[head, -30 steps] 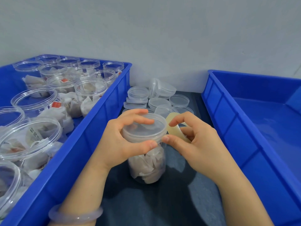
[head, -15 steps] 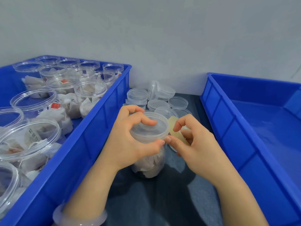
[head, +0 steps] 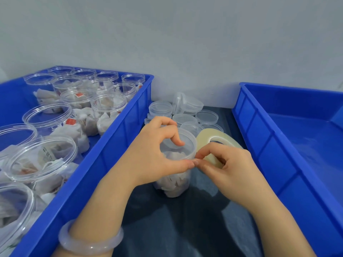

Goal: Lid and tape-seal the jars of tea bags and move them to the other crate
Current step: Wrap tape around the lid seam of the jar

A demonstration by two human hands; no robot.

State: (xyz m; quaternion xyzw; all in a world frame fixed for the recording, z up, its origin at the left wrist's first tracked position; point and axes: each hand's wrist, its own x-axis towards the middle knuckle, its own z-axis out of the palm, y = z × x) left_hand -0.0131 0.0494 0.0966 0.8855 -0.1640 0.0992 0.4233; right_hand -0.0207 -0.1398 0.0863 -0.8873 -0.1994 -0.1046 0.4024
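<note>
The fingers (head: pixel 178 140) of the left hand (head: pixel 152 154) are curled down onto the translucent lid (head: pixel 188 145), and its thumb lies across the front just below the lid's rim, so that the hand grips the top of the jar (head: pixel 174 182). The tip of the thumb meets the fingertips (head: pixel 199 157) of the right hand (head: pixel 228 167) at the lid's right edge. The right hand is curled round a pale, translucent tape roll (head: pixel 219 135), which stands on edge just beside the jar; its thumb and forefinger pinch together at the rim, and it cannot be told whether a free end of tape lies between them.

The jar is clear, filled with white tea bags, and stands upright on the dark table (head: pixel 185 229) between the two crates. Behind it, near the wall (head: pixel 185 52), lie loose lids (head: pixel 161 108), some stacked and one on edge. The left crate (head: pixel 111 141), blue, holds open jars (head: pixel 109 106) of tea bags without lids. The right crate (head: pixel 259 145), also blue, shows only its floor and walls. A pale bracelet (head: pixel 91 243) circles the left wrist.
</note>
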